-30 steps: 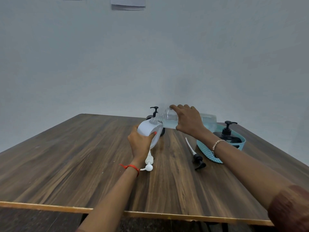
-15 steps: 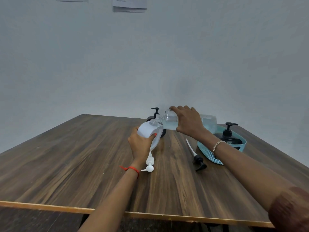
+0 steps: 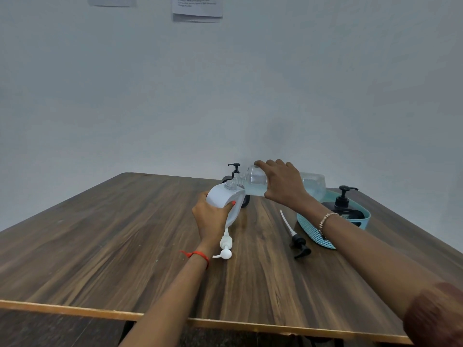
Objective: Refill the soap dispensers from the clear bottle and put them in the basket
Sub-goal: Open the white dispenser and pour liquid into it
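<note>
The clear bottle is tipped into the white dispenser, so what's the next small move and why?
Probably hold the pour steady: the clear bottle, in the right hand, has liquid left and its neck meets the mouth of the white dispenser, which the left hand grips.

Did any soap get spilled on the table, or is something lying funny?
No spill shows on the table. Two pumps lie loose on it: a white pump and a black pump. That fits refilling: the white dispenser is open under the clear bottle.
</note>
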`<state>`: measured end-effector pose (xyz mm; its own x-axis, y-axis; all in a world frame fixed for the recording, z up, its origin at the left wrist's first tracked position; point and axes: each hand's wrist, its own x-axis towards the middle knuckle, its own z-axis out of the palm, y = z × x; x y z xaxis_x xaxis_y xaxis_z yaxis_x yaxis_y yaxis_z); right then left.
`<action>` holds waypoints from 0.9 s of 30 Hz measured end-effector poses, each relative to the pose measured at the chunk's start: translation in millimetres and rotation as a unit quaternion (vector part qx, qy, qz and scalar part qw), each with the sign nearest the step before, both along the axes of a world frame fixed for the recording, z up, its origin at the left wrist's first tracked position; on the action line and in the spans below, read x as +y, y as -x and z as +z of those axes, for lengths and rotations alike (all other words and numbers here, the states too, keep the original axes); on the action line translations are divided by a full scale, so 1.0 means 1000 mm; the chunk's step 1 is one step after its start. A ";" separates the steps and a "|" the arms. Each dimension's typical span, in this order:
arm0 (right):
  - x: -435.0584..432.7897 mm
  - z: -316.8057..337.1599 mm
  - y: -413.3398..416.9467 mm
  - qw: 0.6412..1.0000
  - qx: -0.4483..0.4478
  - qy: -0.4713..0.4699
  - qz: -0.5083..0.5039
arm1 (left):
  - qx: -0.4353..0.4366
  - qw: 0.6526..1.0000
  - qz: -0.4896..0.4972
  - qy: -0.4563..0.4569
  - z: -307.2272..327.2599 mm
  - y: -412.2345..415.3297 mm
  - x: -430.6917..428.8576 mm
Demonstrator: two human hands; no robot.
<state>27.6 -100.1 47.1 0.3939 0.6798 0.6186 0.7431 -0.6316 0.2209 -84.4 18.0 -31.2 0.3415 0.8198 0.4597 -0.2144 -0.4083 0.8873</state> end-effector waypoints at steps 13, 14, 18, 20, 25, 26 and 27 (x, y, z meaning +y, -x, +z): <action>0.001 -0.001 0.001 1.000 -0.003 -0.002 0.005 | -0.011 1.000 -0.005 0.011 -0.003 0.001 0.002; 0.001 -0.001 0.001 1.000 -0.003 -0.003 0.006 | -0.012 1.000 -0.005 0.010 -0.003 0.001 0.002; 0.003 -0.002 0.001 1.000 -0.001 -0.004 0.009 | -0.013 1.000 -0.006 0.007 -0.004 0.002 0.003; 0.003 -0.002 0.000 1.000 0.001 -0.004 0.008 | -0.017 1.000 -0.008 0.006 -0.004 0.002 0.003; 0.003 -0.004 -0.001 1.000 -0.001 -0.002 0.009 | -0.012 1.000 -0.009 0.004 -0.006 0.001 0.004; 0.002 -0.004 -0.001 1.000 0.000 -0.001 0.009 | -0.012 1.000 -0.009 0.003 -0.006 0.001 0.004; 0.002 -0.004 -0.001 1.000 0.002 0.000 0.008 | -0.012 1.000 -0.010 0.003 -0.007 0.001 0.004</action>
<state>28.2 -97.9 43.2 0.3858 0.6865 0.6163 0.7541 -0.6196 0.2180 -85.3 22.4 -37.8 0.3475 0.8152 0.4634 -0.2435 -0.3988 0.8841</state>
